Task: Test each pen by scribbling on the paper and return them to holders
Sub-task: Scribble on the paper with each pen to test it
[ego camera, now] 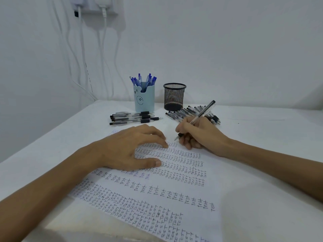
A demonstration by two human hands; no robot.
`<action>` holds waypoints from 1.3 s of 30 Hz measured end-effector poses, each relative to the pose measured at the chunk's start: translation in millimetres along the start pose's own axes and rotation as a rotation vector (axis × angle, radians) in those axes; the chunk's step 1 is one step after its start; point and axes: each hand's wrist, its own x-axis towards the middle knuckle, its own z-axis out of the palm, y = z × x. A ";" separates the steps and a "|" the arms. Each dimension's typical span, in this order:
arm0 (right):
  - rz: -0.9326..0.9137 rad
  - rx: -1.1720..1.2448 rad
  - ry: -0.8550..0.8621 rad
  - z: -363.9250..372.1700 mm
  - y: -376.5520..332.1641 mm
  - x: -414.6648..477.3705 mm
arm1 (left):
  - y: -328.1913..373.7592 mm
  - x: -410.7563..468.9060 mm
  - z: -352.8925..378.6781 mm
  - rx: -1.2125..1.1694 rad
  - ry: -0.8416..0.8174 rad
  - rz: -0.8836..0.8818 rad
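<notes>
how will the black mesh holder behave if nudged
Probably light: the black mesh holder is thin open mesh with nothing showing above its rim. It would likely slide on the smooth white table rather than tip, being about as wide as tall.

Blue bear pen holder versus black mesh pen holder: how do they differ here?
The blue bear pen holder has solid pale-blue walls with a drawn face; the black mesh pen holder is see-through wire. The blue one holds blue pens; no pens show above the mesh one's rim. The blue one stands taller, on the left. Both stand upright on the white table with black pens lying before them.
</notes>
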 end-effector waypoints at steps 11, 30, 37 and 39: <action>-0.116 -0.136 0.003 0.0 3.4 -3.1 | 1.3 0.6 -0.2 -0.012 0.002 0.004; -0.142 -0.218 0.004 0.1 4.1 -0.5 | 2.6 0.1 -1.9 -0.006 -0.006 -0.007; -0.109 -0.201 0.023 0.3 5.2 0.0 | 3.9 0.1 -2.2 -0.016 -0.004 -0.002; -0.109 -0.207 0.028 0.4 4.7 0.2 | 3.8 0.1 -2.1 -0.009 -0.007 -0.009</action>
